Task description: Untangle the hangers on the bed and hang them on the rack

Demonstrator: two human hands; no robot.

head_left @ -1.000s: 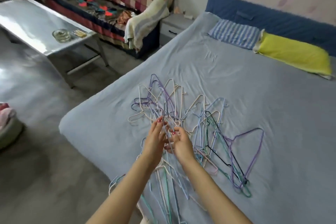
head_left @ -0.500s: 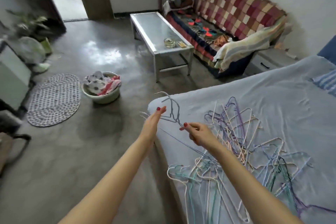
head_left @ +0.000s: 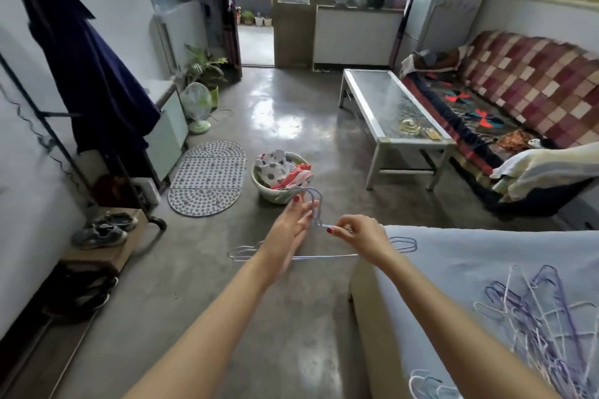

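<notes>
Nearby, laundry basin (head_left: 280,196), coffee table (head_left: 382,107).

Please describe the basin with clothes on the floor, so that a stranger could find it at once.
Start at the long glass-topped metal coffee table before the checked sofa. Left of its near end, on the grey concrete floor, stands a round pale basin heaped with spotted white and red laundry. The flat dotted oval mat lies beside it; only the basin holds cloth.
</notes>
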